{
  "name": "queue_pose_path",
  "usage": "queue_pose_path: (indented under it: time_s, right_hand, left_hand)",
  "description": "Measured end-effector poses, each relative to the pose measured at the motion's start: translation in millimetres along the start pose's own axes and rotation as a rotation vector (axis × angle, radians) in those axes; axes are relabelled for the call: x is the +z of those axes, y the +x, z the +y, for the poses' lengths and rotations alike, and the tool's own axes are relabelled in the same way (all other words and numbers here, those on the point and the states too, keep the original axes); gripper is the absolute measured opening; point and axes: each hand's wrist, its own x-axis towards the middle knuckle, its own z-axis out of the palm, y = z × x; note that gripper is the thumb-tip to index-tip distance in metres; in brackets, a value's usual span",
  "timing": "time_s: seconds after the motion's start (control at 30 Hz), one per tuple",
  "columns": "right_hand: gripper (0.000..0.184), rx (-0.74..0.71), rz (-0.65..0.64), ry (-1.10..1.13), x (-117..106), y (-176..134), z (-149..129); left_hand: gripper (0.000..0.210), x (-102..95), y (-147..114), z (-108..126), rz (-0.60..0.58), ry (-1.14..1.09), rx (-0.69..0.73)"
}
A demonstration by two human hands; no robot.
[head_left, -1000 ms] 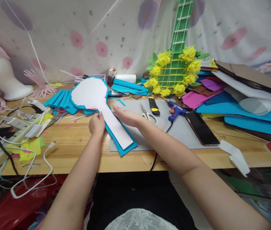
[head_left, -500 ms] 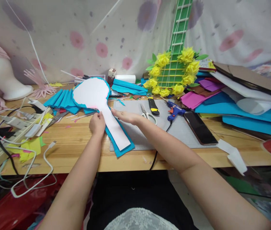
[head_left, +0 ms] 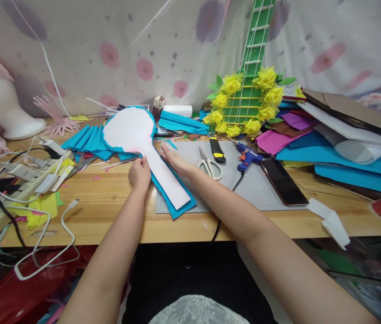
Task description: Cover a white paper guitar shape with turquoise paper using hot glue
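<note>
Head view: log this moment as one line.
left hand: closed on white cutout; right hand: open beside cutout; blue paper: under cutout; scissors: on mat

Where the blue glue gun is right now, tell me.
In the head view, the glue gun lies right of centre on the grey mat, immediately left of the phone.

Wht lacy-patterned top (head_left: 199, 310); blk lower garment (head_left: 183, 283) w/ sm. pale mark (head_left: 187, 266); forearms (head_left: 123, 229) bare.

Left of centre, a white cutout (head_left: 130, 130) on blue paper (head_left: 178, 213) is pinched by the left hand (head_left: 139, 173) and flanked by the right hand (head_left: 177, 160); scissors (head_left: 205, 156) are seen at centre.
</note>
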Motion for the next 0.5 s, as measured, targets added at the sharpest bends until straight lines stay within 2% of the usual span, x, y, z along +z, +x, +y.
queue_pose_path:
  time_s: [0.13,0.3,0.4,0.5]
  right_hand:
    - [0.064,-0.081,-0.008,-0.254,-2,2,4]
    - [0.076,-0.09,-0.075,-0.363,-7,5,10]
    - [0.075,-0.097,-0.082,-0.308,-14,9,12]
    - [0.068,-0.103,-0.069,-0.115,-15,16,13]
  left_hand:
    - [0.034,1.5,1,0,0.016,-0.016,-0.001]
    - [0.035,3.9,3,-2,0.014,0.002,-0.012]
    - [0.035,3.8,2,-1,0.005,0.012,-0.004]
    - [0.034,2.9,1,0,-0.01,0.021,0.01]
